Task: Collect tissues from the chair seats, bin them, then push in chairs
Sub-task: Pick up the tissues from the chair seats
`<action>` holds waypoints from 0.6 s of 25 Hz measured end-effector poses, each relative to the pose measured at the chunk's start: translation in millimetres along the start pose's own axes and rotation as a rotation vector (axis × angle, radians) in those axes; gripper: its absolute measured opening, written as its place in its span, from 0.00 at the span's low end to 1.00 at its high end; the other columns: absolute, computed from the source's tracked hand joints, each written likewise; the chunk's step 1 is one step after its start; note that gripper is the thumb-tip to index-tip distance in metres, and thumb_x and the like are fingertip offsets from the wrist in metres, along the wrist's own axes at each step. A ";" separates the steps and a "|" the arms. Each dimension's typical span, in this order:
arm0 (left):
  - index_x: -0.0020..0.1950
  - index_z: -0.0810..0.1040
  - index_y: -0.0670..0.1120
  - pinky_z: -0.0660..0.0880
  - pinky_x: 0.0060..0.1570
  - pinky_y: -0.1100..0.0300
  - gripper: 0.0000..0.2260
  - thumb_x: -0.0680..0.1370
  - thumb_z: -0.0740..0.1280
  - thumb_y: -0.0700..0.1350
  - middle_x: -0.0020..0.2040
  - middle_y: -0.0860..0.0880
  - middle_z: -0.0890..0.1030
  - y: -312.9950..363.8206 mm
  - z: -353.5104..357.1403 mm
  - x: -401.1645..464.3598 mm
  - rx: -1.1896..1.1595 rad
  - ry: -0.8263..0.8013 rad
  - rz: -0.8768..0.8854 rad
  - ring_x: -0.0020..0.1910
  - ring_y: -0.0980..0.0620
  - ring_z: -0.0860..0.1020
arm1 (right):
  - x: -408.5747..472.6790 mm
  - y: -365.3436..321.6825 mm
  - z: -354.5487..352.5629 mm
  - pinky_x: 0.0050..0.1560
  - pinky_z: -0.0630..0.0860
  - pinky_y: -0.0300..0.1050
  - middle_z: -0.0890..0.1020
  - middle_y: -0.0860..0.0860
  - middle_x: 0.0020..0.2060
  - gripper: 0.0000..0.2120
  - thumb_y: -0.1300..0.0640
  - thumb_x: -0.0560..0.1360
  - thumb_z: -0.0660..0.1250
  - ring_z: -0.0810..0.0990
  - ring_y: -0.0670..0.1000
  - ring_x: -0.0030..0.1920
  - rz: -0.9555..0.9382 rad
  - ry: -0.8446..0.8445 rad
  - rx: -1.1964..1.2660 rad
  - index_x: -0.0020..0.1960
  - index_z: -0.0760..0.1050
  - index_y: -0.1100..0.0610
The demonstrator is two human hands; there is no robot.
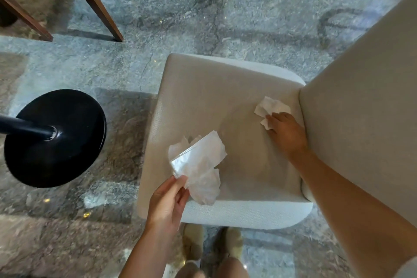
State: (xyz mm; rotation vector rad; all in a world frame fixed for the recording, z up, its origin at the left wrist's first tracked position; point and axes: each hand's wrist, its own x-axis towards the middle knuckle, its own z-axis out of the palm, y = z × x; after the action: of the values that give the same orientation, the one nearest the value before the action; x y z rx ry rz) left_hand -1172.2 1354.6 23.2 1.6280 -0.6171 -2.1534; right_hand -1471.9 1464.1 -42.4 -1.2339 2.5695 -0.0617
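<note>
Under the right hand, a crumpled tissue is lying on the chair seat, fingertips pressing it, grip unclear. The left hand is pinching a tissue bunch; that loose pinch is risking a drop.

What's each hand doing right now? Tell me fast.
Left hand: pinching a bunch of tissues above the chair seat.
Right hand: fingers closing on the crumpled tissue on the seat.
</note>
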 end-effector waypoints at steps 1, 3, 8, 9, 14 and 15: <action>0.37 0.85 0.44 0.79 0.34 0.65 0.11 0.74 0.65 0.35 0.41 0.47 0.86 -1.1 0.3 -1.6 -0.002 -0.017 0.004 0.42 0.53 0.84 | -3.0 0.4 2.4 0.57 0.74 0.54 0.76 0.58 0.62 0.16 0.58 0.78 0.60 0.69 0.59 0.65 0.000 0.007 0.031 0.65 0.70 0.58; 0.38 0.85 0.44 0.79 0.35 0.65 0.12 0.74 0.64 0.35 0.42 0.46 0.86 -1.3 4.0 -6.7 -0.020 -0.038 0.007 0.43 0.53 0.84 | -8.2 1.9 3.7 0.60 0.71 0.52 0.76 0.59 0.62 0.15 0.59 0.79 0.59 0.71 0.59 0.64 0.007 -0.026 0.069 0.64 0.72 0.59; 0.36 0.85 0.42 0.80 0.35 0.64 0.12 0.74 0.63 0.33 0.40 0.44 0.86 1.4 17.4 -29.4 -0.018 -0.013 0.002 0.41 0.52 0.84 | -13.7 -4.7 2.6 0.58 0.72 0.51 0.75 0.62 0.62 0.13 0.59 0.79 0.58 0.74 0.61 0.60 0.040 -0.106 0.060 0.61 0.74 0.60; 0.35 0.84 0.42 0.80 0.34 0.64 0.12 0.74 0.64 0.33 0.39 0.44 0.86 2.5 20.2 -34.9 -0.018 -0.024 0.004 0.40 0.52 0.84 | -11.6 -6.7 1.3 0.56 0.72 0.49 0.76 0.61 0.61 0.12 0.60 0.79 0.58 0.74 0.60 0.59 0.049 -0.093 0.059 0.60 0.75 0.60; 0.40 0.82 0.39 0.81 0.41 0.62 0.09 0.74 0.63 0.32 0.41 0.42 0.85 5.6 21.6 -58.5 0.001 -0.012 0.046 0.41 0.50 0.83 | -41.3 -28.7 -20.7 0.48 0.75 0.50 0.81 0.58 0.52 0.10 0.59 0.77 0.61 0.77 0.59 0.54 0.112 0.022 0.132 0.53 0.79 0.57; 0.43 0.81 0.39 0.80 0.43 0.62 0.07 0.74 0.63 0.32 0.42 0.42 0.85 7.7 23.8 -67.5 0.004 -0.015 0.048 0.43 0.49 0.83 | -55.8 -37.1 -33.7 0.45 0.77 0.51 0.82 0.57 0.50 0.09 0.60 0.76 0.63 0.78 0.59 0.52 0.087 0.079 0.156 0.52 0.80 0.56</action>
State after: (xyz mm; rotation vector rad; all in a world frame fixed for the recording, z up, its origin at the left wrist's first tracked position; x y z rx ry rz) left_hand -1177.0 1387.2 87.1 1.5848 -0.6588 -2.1335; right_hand -1420.1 1480.7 9.2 -1.0824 2.6246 -0.2927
